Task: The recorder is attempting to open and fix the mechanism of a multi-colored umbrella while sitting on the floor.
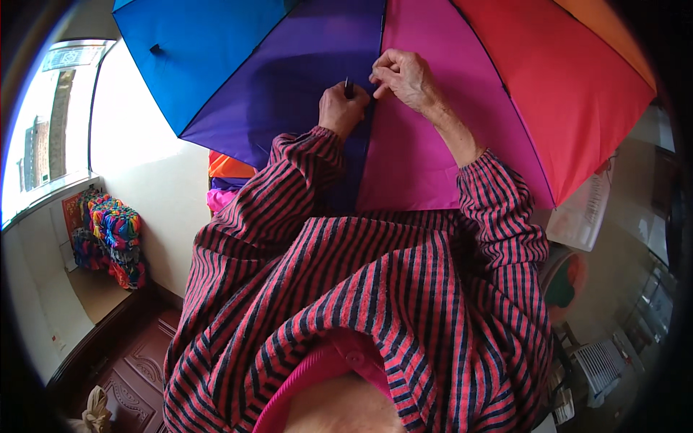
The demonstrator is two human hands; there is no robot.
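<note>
A big open rainbow umbrella (303, 65) fills the top of the view, with blue, purple, pink, red and orange panels. My left hand (341, 108) is closed around a small dark tool (349, 88) held upright at the seam between the purple and pink panels. My right hand (403, 76) pinches the pink fabric right beside that seam, fingertips next to the tool's tip. Both forearms wear red-and-dark striped sleeves (498, 209).
A stack of folded colourful fabrics (225, 180) shows under the umbrella's left edge. A pile of multicoloured cloth (112, 242) sits on a low ledge by the window (43, 130) at left. A dark wooden floor or cabinet (137, 361) lies lower left; cluttered items stand at right.
</note>
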